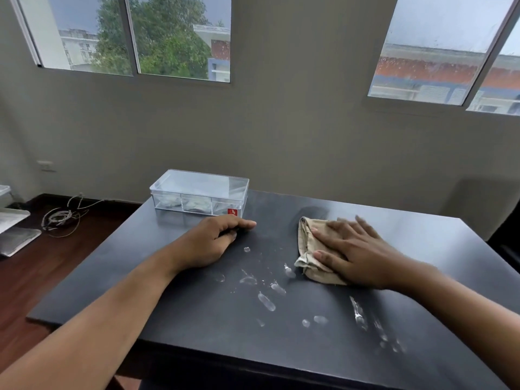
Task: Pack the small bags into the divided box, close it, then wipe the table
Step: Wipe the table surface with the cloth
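A clear divided box (200, 192) stands at the table's far left corner with its lid on; small pale bags show through its front wall in the compartments. My right hand (356, 253) lies flat, fingers spread, pressing a crumpled beige cloth (308, 243) onto the black table (197, 319). My left hand (216, 240) rests on the table just in front of the box, fingers curled under, holding nothing. Wet smears and droplets (267, 301) mark the table between and below my hands.
A tangle of pale cable (60, 218) lies on the wooden floor left of the table. Grey flat items (14, 232) sit at the far left edge. The wall with windows stands behind the table. A dark shape sits at the right edge.
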`<state>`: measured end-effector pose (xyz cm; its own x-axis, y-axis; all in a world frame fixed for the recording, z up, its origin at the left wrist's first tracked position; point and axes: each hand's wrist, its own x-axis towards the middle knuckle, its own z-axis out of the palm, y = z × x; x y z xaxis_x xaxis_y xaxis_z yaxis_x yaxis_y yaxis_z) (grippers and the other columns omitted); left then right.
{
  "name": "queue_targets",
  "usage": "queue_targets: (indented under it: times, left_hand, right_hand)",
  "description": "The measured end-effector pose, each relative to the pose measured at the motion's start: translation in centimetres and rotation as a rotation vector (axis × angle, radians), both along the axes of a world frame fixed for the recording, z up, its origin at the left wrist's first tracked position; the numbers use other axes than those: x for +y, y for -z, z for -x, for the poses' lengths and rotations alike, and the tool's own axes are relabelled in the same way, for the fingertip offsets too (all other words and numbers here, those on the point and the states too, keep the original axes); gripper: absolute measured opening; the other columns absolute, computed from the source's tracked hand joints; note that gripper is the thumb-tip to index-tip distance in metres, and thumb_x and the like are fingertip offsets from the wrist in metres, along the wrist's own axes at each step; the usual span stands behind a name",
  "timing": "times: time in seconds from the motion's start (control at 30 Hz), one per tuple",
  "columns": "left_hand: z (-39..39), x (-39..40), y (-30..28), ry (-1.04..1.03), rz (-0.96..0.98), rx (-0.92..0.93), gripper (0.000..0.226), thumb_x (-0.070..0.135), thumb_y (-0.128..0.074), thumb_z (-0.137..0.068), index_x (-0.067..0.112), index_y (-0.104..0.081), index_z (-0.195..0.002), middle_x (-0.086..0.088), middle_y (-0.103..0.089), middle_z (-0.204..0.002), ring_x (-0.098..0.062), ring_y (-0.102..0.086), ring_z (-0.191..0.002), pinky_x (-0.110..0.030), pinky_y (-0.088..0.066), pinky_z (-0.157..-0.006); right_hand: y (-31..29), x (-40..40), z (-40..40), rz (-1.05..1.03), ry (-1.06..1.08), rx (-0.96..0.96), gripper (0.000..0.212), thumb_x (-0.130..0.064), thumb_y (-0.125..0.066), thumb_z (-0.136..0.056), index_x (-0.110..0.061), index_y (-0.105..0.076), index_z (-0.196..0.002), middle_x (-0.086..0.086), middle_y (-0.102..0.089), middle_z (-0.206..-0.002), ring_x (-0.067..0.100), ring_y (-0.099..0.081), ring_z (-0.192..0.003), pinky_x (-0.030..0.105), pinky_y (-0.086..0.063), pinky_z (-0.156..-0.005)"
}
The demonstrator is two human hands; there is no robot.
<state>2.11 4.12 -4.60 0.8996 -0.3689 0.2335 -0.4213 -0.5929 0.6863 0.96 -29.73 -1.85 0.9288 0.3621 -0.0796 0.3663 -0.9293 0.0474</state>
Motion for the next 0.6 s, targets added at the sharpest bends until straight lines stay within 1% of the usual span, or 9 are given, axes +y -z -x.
queue_targets:
  times: [0.03,0.07,0.13,0.2,0.3,0.43,0.5,0.6]
  left_hand:
    - [0.2,0.4,0.0,0.007,-0.004,-0.007,0.044,0.000,-0.050,-0.101,0.026,-0.065,-0.134,0.021,-0.064,-0.130,0.019,-0.050,-0.123,0.001,-0.033,-0.100]
    - [0.5,1.0,0.0,0.013,-0.008,-0.013,0.045,0.000,-0.052,-0.100,0.026,-0.065,-0.134,0.021,-0.064,-0.131,0.016,-0.050,-0.124,-0.002,-0.034,-0.102]
    - [1.0,2.5,0.0,0.016,-0.032,-0.029,0.045,0.001,-0.055,-0.099,0.027,-0.064,-0.135,0.022,-0.063,-0.133,0.012,-0.051,-0.127,-0.006,-0.035,-0.106]
    - [1.6,4.0,0.1,-0.007,-0.064,-0.059,0.044,0.004,-0.058,-0.099,0.028,-0.063,-0.135,0.023,-0.062,-0.133,0.012,-0.051,-0.126,-0.006,-0.035,-0.106]
    - [2.3,5.4,0.6,-0.032,-0.121,-0.100,0.042,0.010,-0.058,-0.100,0.030,-0.061,-0.137,0.023,-0.061,-0.130,0.011,-0.052,-0.123,-0.004,-0.035,-0.103]
    - [2.4,4.9,0.8,-0.049,-0.186,-0.141,0.040,0.012,-0.054,-0.102,0.027,-0.060,-0.139,0.019,-0.059,-0.129,0.010,-0.052,-0.119,0.001,-0.030,-0.098]
    - [2.4,4.6,0.8,-0.072,-0.198,-0.142,0.040,0.014,-0.054,-0.102,0.027,-0.059,-0.139,0.018,-0.058,-0.132,0.007,-0.052,-0.119,0.003,-0.028,-0.096]
    - [2.5,4.7,0.9,-0.116,-0.222,-0.127,0.039,0.017,-0.053,-0.103,0.026,-0.059,-0.140,0.020,-0.055,-0.134,0.002,-0.052,-0.124,0.004,-0.027,-0.096]
  right_hand:
    - [0.3,0.2,-0.9,0.011,0.015,0.013,0.091,-0.083,0.005,-0.078,-0.049,-0.006,-0.162,0.003,-0.007,-0.174,0.019,0.008,-0.160,0.047,0.015,-0.127]
    - [0.8,0.4,-1.8,-0.003,0.032,0.046,0.095,-0.085,0.008,-0.075,-0.048,-0.001,-0.162,0.007,0.001,-0.174,0.021,0.016,-0.159,0.047,0.019,-0.125]
    - [1.6,0.9,-3.0,-0.084,0.067,0.101,0.096,-0.090,0.007,-0.073,-0.048,0.006,-0.160,0.008,0.011,-0.174,0.021,0.022,-0.157,0.046,0.019,-0.125]
    - [2.1,1.0,-3.2,-0.128,0.080,0.094,0.086,-0.086,0.001,-0.079,-0.053,0.006,-0.158,0.004,0.012,-0.174,0.021,0.022,-0.158,0.046,0.015,-0.126]
    - [2.0,1.6,-1.4,-0.133,0.025,0.074,0.082,-0.085,0.004,-0.079,-0.058,0.006,-0.156,-0.006,0.013,-0.173,0.016,0.020,-0.158,0.043,0.013,-0.127]
    - [2.3,3.9,2.1,-0.123,-0.118,0.077,0.069,-0.077,-0.005,-0.091,-0.058,0.009,-0.156,-0.019,0.019,-0.169,0.008,0.024,-0.155,0.032,0.017,-0.124]
    - [2.3,5.0,2.4,-0.140,-0.113,0.078,0.068,-0.076,-0.007,-0.094,-0.057,0.007,-0.157,-0.019,0.016,-0.170,0.008,0.022,-0.156,0.033,0.015,-0.125]
    - [2.2,7.6,2.1,-0.137,-0.064,0.058,0.066,-0.071,-0.012,-0.100,-0.050,0.004,-0.160,-0.012,0.011,-0.173,0.013,0.017,-0.158,0.040,0.012,-0.128]
